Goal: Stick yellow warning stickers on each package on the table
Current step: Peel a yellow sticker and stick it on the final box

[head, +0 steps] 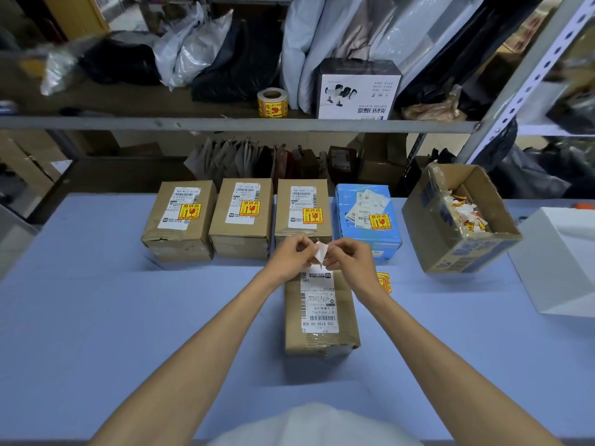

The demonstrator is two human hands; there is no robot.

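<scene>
A brown package (pixel 322 341) with a white shipping label lies in the middle of the blue table (pixel 96 317), bearing no yellow sticker. Above its far end my left hand (pixel 291 255) and my right hand (pixel 349 257) pinch a small sticker piece (pixel 321 252) between them; its white backing faces me. A strip of yellow warning stickers (pixel 383 282) lies on the table just right of my right wrist. Behind stand three brown packages (pixel 180 220) (pixel 241 217) (pixel 302 214) and a blue package (pixel 367 214), each with a yellow sticker on top.
An open cardboard box (pixel 460 249) holding sticker scraps stands tilted at the right. A white box (pixel 560 262) sits at the right edge. On the shelf behind are a roll of yellow stickers (pixel 272 103), a scanner box (pixel 357 90) and several bags.
</scene>
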